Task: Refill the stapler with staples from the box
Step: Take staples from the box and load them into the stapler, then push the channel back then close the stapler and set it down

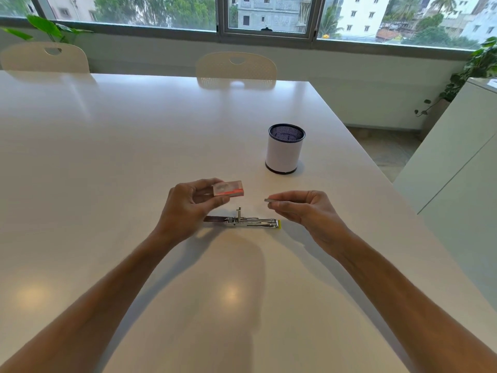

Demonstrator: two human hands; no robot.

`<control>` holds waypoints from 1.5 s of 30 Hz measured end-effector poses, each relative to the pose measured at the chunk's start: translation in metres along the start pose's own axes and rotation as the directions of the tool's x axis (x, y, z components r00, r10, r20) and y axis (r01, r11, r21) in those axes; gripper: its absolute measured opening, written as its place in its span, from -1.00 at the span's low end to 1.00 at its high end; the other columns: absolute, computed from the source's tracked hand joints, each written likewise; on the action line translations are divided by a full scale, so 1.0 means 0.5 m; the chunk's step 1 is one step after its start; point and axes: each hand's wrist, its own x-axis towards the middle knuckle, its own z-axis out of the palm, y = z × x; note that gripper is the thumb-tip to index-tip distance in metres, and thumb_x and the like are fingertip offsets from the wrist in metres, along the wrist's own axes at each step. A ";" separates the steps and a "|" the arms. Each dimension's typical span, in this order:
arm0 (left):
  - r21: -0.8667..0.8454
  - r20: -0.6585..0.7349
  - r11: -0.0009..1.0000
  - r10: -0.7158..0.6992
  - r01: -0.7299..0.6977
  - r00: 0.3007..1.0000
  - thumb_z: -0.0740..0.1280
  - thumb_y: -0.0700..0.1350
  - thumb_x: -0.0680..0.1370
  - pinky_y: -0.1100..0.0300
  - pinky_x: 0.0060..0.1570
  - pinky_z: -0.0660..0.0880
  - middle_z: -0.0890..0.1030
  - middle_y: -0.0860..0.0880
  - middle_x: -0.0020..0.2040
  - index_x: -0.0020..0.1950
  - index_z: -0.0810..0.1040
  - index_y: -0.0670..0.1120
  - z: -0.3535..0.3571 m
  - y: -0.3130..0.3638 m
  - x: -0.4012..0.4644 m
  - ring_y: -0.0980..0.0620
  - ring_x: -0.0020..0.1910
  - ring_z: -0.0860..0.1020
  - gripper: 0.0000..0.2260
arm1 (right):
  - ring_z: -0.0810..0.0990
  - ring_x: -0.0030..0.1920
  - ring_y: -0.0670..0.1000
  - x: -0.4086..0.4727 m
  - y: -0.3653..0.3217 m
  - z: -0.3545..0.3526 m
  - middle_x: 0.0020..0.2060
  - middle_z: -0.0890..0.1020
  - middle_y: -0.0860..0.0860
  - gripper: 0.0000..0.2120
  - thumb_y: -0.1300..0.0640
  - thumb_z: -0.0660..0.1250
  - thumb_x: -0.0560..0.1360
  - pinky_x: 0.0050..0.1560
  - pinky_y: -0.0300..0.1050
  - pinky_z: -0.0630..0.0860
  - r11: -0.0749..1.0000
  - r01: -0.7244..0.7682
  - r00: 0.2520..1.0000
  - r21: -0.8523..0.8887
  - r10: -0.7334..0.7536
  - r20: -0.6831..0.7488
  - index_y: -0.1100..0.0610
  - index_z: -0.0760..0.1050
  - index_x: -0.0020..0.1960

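A small metal stapler (243, 221) lies opened flat on the white table (134, 146), its yellow end pointing right. My left hand (188, 205) holds a small pink and red staple box (228, 189) above and just behind the stapler's left end. My right hand (304, 208) pinches a thin grey strip of staples (270, 200) between thumb and fingers, above and slightly behind the stapler's right end. The strip and the box are a short gap apart.
A white mesh-lined pen cup (284, 148) stands behind the hands, to the right. Two cream chairs (236, 67) sit at the table's far side. The table's right edge runs close to my right forearm, with a white cabinet (457, 157) beyond it.
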 end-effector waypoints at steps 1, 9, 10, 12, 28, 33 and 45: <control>0.035 -0.011 0.999 0.004 -0.003 1.000 0.54 -0.18 0.42 0.32 0.07 0.57 0.74 0.20 -0.09 0.00 0.67 0.13 -0.005 -0.005 0.010 0.17 -0.04 0.71 -0.75 | 0.72 -0.02 -0.03 0.000 0.000 0.000 -0.08 0.76 0.08 -0.86 0.29 0.47 0.44 0.03 -0.29 0.60 1.000 0.007 1.000 0.012 -0.007 -0.006 0.21 0.70 -0.01; 0.374 -0.019 0.925 -0.067 0.069 0.998 0.51 -0.07 0.46 -0.01 0.23 0.47 0.68 -0.08 0.12 0.16 0.67 -0.12 -0.033 -0.062 0.094 -0.05 0.08 0.62 -0.70 | 0.73 -0.16 -0.02 0.003 0.003 0.003 -0.18 0.76 0.09 -0.89 0.29 0.41 0.50 -0.02 -0.20 0.65 0.994 0.111 0.990 -0.012 -0.112 -0.088 0.21 0.66 0.02; 0.404 -0.018 0.912 -0.071 0.072 0.997 0.52 -0.06 0.46 -0.05 0.30 0.41 0.65 -0.10 0.17 0.17 0.67 -0.12 -0.034 -0.070 0.104 -0.08 0.18 0.59 -0.68 | 0.73 -0.17 -0.03 0.004 0.005 0.003 -0.19 0.76 0.09 -0.89 0.29 0.42 0.50 -0.04 -0.22 0.64 0.993 0.116 0.989 -0.013 -0.117 -0.093 0.22 0.67 0.01; 0.461 -0.031 0.883 -0.077 0.082 0.997 0.52 -0.02 0.45 -0.11 0.38 0.30 0.60 -0.09 0.24 0.19 0.66 -0.09 -0.036 -0.084 0.125 -0.11 0.30 0.50 -0.66 | 0.73 -0.16 -0.04 0.005 0.006 0.000 -0.18 0.76 0.10 -0.88 0.30 0.44 0.48 -0.07 -0.26 0.62 0.993 0.118 0.988 -0.021 -0.120 -0.096 0.24 0.68 0.01; 0.605 0.017 0.792 -0.123 0.088 0.992 0.40 0.14 0.51 0.01 0.37 0.08 0.47 0.00 0.36 0.24 0.61 0.16 -0.072 -0.155 0.237 0.00 0.47 0.28 -0.70 | 0.75 -0.13 -0.01 0.023 0.022 -0.016 -0.17 0.77 0.04 -0.87 0.20 0.50 0.44 -0.15 -0.29 0.60 0.986 0.144 0.987 -0.083 -0.150 -0.064 0.11 0.70 -0.02; 0.623 0.017 0.774 -0.158 0.113 0.987 0.40 0.15 0.51 -0.06 0.42 0.06 0.41 -0.03 0.47 0.40 0.48 0.14 -0.075 -0.152 0.239 -0.03 0.52 0.23 -0.55 | 0.73 -0.11 -0.09 0.026 0.030 -0.016 -0.15 0.77 -0.04 -0.88 0.22 0.50 0.44 -0.12 -0.35 0.55 0.968 0.203 0.977 -0.148 -0.211 -0.042 0.03 0.70 -0.06; 0.394 -0.066 0.917 -0.043 0.066 0.997 0.36 0.11 0.51 -0.17 0.46 0.22 0.50 -0.10 0.39 0.36 0.50 -0.08 -0.044 -0.069 0.078 -0.11 0.43 0.40 -0.53 | 0.63 0.06 -0.17 0.023 0.078 0.018 -0.01 0.68 -0.15 -0.90 0.06 0.51 0.45 0.08 -0.30 0.47 0.810 0.313 0.938 -0.496 -0.346 0.028 0.00 0.71 -0.04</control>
